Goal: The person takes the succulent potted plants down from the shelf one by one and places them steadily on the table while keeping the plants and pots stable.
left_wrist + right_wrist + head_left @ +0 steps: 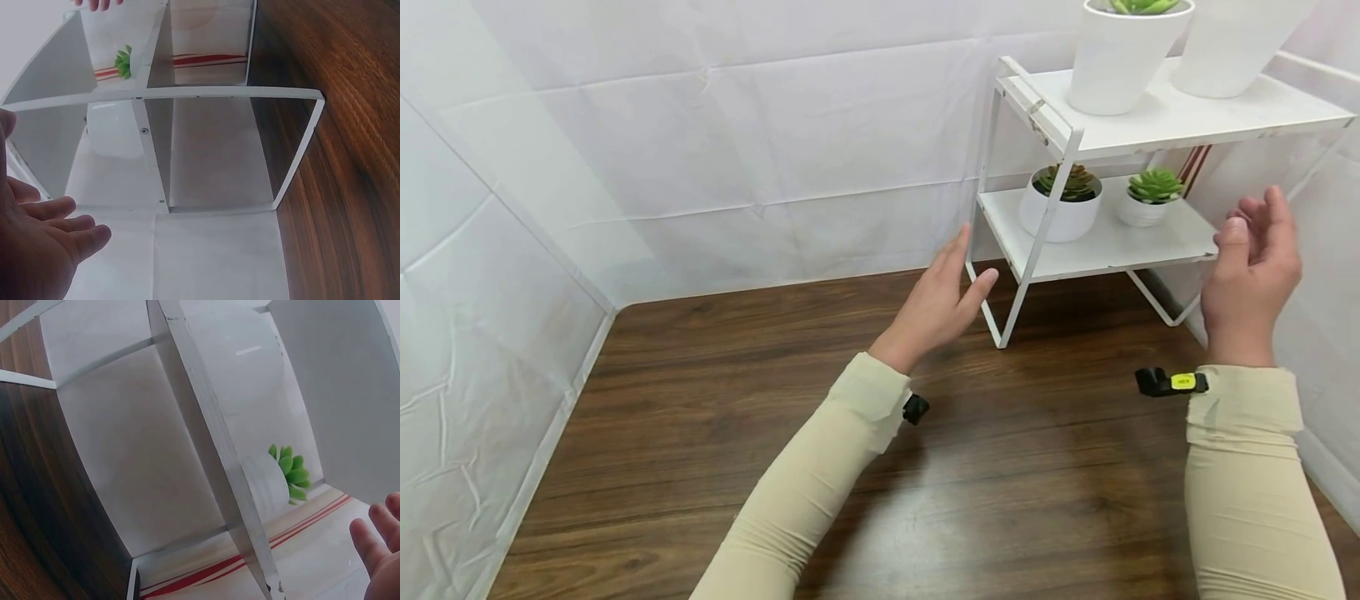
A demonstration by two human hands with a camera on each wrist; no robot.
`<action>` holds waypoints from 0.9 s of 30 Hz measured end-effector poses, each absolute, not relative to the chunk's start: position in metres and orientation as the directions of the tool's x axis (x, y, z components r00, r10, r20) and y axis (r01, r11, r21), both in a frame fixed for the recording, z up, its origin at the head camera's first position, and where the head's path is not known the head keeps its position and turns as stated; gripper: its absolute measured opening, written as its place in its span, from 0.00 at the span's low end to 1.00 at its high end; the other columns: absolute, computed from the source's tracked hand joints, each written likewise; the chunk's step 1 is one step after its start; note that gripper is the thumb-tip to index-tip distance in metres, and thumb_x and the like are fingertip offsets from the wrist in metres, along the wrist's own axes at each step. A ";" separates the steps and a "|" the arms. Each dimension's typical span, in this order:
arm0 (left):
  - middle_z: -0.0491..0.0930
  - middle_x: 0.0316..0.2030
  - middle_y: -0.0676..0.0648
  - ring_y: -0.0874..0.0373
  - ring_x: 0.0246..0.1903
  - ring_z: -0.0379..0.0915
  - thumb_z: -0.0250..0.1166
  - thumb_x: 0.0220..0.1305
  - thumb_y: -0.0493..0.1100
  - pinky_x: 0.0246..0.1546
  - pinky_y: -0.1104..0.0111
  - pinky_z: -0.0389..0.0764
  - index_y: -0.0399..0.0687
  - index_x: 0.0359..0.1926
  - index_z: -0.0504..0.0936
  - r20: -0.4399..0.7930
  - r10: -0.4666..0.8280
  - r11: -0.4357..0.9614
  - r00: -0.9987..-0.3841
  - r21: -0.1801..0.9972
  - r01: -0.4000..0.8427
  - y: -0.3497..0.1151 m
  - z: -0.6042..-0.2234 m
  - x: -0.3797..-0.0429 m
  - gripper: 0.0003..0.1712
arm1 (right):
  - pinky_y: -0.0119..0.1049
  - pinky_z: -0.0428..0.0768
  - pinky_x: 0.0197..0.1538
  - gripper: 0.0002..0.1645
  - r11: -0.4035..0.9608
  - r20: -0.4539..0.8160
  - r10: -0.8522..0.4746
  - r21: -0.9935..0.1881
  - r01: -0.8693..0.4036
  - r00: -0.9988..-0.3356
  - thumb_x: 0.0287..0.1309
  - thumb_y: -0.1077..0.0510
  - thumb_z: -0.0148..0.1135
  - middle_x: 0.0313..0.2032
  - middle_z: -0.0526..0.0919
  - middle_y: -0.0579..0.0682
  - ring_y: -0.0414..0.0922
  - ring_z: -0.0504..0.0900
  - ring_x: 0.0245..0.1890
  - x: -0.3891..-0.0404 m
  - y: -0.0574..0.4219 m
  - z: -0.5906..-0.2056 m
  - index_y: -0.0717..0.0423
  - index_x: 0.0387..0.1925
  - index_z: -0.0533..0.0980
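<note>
A white two-tier shelf (1165,117) stands at the back right of the wooden table (737,458). On its lower tier, a wide white pot (1056,218) holds a brownish plant (1077,182); just right of it, a small ribbed pot (1144,214) is filled by a green plant (1155,185). Up top are two tall white pots: the left one (1120,67) contains green leaves (1142,5), while the rim of the right one (1240,46) is cut off by the frame. The left hand (936,300) extends toward the shelf's near left leg, fingers straight, thumb spread, grip around nothing. The right hand (1251,258) is raised near the shelf's right end, fingers loosely bent upward, its grip likewise unfilled.
</note>
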State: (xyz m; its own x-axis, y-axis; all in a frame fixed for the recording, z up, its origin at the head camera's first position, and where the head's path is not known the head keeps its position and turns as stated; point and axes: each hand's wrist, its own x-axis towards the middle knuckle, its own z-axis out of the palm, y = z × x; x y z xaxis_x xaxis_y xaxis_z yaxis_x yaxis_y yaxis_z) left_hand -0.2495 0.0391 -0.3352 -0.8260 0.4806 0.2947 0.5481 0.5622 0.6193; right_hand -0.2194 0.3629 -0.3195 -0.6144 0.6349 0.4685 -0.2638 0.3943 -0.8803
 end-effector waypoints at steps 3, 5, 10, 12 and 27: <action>0.45 0.77 0.48 0.57 0.75 0.43 0.42 0.74 0.62 0.74 0.64 0.52 0.50 0.77 0.37 0.296 0.484 0.556 -0.824 0.623 0.550 0.042 -0.335 -0.250 0.42 | 0.27 0.71 0.62 0.28 0.400 0.460 0.649 -0.884 -0.243 -0.606 0.70 0.57 0.46 0.58 0.74 0.43 0.38 0.73 0.58 -0.221 0.370 -0.320 0.44 0.69 0.63; 0.45 0.77 0.48 0.57 0.75 0.44 0.43 0.74 0.62 0.74 0.64 0.52 0.51 0.77 0.37 0.293 0.484 0.552 -0.824 0.628 0.548 0.043 -0.335 -0.251 0.42 | 0.27 0.71 0.62 0.28 0.392 0.451 0.657 -0.889 -0.238 -0.604 0.70 0.57 0.46 0.58 0.74 0.42 0.37 0.73 0.59 -0.221 0.373 -0.320 0.44 0.69 0.63; 0.45 0.77 0.49 0.57 0.75 0.44 0.43 0.74 0.63 0.74 0.65 0.52 0.53 0.77 0.35 0.291 0.481 0.551 -0.827 0.633 0.543 0.046 -0.334 -0.252 0.43 | 0.27 0.70 0.63 0.27 0.403 0.452 0.669 -0.887 -0.223 -0.590 0.70 0.56 0.46 0.57 0.74 0.41 0.36 0.73 0.59 -0.219 0.375 -0.314 0.44 0.69 0.64; 0.44 0.77 0.49 0.57 0.75 0.43 0.43 0.73 0.63 0.74 0.65 0.51 0.53 0.77 0.35 0.289 0.484 0.550 -0.826 0.634 0.544 0.046 -0.333 -0.253 0.43 | 0.27 0.69 0.64 0.27 0.424 0.458 0.671 -0.882 -0.204 -0.583 0.70 0.56 0.45 0.57 0.74 0.40 0.35 0.72 0.59 -0.217 0.374 -0.311 0.44 0.69 0.64; 0.42 0.77 0.53 0.60 0.75 0.43 0.41 0.73 0.64 0.74 0.68 0.50 0.54 0.77 0.34 0.291 0.493 0.519 -0.820 0.658 0.546 0.060 -0.331 -0.259 0.43 | 0.24 0.59 0.70 0.26 0.468 0.436 0.688 -0.878 -0.104 -0.580 0.72 0.54 0.43 0.61 0.70 0.37 0.33 0.65 0.64 -0.224 0.398 -0.304 0.40 0.69 0.62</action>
